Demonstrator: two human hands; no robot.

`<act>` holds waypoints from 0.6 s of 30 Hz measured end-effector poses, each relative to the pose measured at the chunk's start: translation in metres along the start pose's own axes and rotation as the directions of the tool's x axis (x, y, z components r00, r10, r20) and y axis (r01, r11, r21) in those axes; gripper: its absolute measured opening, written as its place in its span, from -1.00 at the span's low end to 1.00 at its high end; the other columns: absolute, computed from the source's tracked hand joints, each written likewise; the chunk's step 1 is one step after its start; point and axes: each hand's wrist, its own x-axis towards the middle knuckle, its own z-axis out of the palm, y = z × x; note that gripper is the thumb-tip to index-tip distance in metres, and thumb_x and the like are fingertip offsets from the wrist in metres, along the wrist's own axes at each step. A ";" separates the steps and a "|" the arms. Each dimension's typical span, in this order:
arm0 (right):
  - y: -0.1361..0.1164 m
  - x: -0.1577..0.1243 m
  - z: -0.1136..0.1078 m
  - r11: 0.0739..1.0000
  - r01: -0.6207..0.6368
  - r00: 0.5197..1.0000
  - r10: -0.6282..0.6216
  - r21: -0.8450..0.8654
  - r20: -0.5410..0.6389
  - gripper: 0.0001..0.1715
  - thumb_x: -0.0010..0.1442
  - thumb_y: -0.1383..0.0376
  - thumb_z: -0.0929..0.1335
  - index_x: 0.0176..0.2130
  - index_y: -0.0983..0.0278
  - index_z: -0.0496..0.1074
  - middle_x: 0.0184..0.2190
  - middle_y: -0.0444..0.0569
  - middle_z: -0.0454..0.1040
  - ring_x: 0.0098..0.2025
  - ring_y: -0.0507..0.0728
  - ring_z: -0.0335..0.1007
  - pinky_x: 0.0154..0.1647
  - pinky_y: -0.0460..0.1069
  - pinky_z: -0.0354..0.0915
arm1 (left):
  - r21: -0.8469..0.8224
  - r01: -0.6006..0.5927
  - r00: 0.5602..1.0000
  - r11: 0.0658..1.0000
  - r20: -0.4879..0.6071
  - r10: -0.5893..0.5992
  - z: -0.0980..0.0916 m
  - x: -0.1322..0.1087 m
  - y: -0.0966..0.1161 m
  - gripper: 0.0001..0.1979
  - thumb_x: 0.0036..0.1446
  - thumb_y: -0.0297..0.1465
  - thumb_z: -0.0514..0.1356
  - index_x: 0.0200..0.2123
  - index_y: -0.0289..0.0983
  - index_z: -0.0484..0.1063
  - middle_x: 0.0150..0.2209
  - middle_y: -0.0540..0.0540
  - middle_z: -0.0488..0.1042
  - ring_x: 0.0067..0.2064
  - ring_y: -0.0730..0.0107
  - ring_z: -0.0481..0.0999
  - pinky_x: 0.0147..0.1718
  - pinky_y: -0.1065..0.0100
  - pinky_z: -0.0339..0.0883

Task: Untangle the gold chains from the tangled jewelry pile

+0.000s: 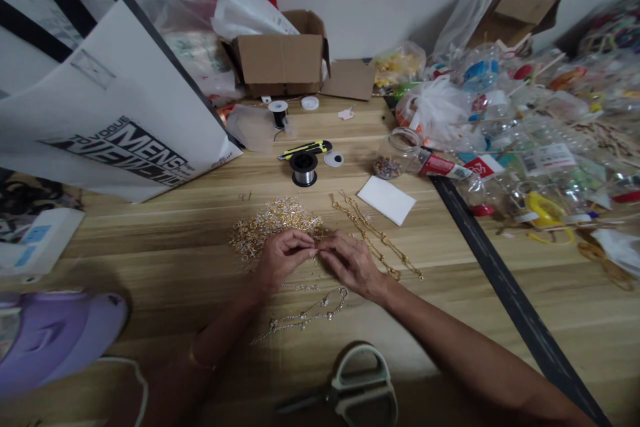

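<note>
My left hand (286, 255) and my right hand (351, 260) meet at the fingertips over the table, both closed in a pinch. Between them is something tiny and reddish, too small to name. Just behind my left hand spreads a pile of small gold and silver jewellery pieces (277, 217). A gold chain (367, 230) lies in a long loop beyond my right hand. Closer to me, a silver chain (305, 317) curves on the wood below both hands, with a short silver chain piece (300, 287) above it.
Scissors (363, 380) lie at the near edge. Behind the pile are a wire spool (304, 170), a yellow-black utility knife (305, 149) and a jar of beads (393, 153). A white card (387, 200) lies right. Plastic bottles (540, 147) crowd the right; a large paper bag (125, 113) stands left.
</note>
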 end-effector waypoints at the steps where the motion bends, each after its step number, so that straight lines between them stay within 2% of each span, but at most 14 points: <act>1: 0.000 0.000 0.000 1.000 0.000 1.000 0.000 0.003 -0.003 -0.86 0.28 0.38 0.24 -0.16 0.26 0.35 -0.30 0.01 0.45 -0.26 0.10 0.38 -0.25 -0.01 0.33 | -0.002 0.003 1.000 1.000 -0.001 -0.003 0.000 0.000 0.000 -0.81 -0.17 -0.39 0.35 -0.45 -0.32 0.43 -0.46 -0.07 0.57 -0.41 0.38 0.53 -0.38 0.41 0.35; 12: 0.003 -0.001 0.001 0.999 -0.025 1.000 0.025 0.025 -0.002 -0.85 0.28 0.36 0.23 -0.16 0.28 0.36 -0.32 0.02 0.44 -0.28 0.09 0.36 -0.27 -0.02 0.31 | -0.032 0.014 1.000 0.999 -0.001 -0.014 0.001 0.000 0.002 -0.78 -0.20 -0.35 0.37 -0.47 -0.33 0.44 -0.48 -0.06 0.55 -0.42 0.40 0.51 -0.39 0.43 0.33; 18: 0.003 -0.001 0.001 0.999 -0.015 1.000 0.016 0.047 -0.021 -0.87 0.28 0.35 0.24 -0.17 0.27 0.36 -0.32 0.01 0.45 -0.29 0.09 0.36 -0.28 -0.02 0.31 | -0.062 0.006 1.000 0.998 -0.008 -0.007 0.003 0.000 0.002 -0.83 -0.20 -0.40 0.37 -0.51 -0.33 0.47 -0.50 -0.04 0.54 -0.44 0.43 0.49 -0.39 0.45 0.33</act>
